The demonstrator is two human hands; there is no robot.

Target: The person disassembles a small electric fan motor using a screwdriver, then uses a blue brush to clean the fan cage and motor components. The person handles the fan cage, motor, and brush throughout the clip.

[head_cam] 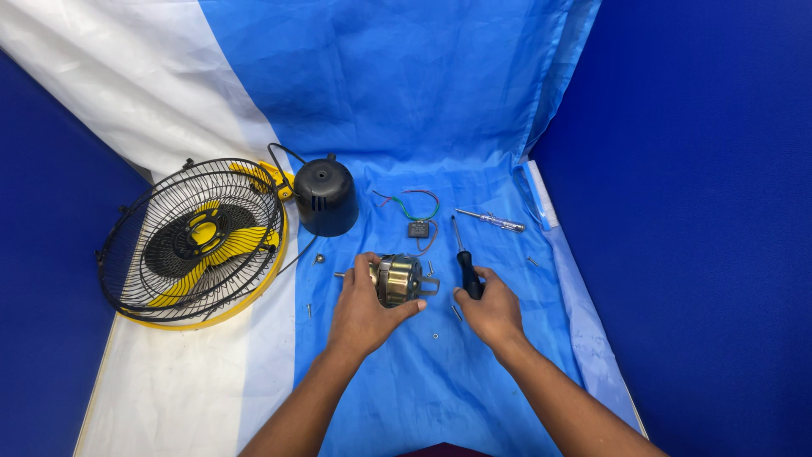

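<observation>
My left hand (365, 306) grips a small brass-coloured fan motor (399, 279) lying on the blue cloth, thumb and fingers wrapped around its body. My right hand (488, 310) closes on the black handle of a screwdriver (464, 262), whose shaft points away from me and lies on the cloth. A small black capacitor with coloured wires (418, 225) sits just beyond the motor.
A black wire fan guard with yellow blades (196, 241) lies at the left. A black motor cover (325, 195) stands beside it. A clear-handled tester screwdriver (492, 221) lies at the back right. Loose screws (456, 312) and a washer dot the cloth near my hands.
</observation>
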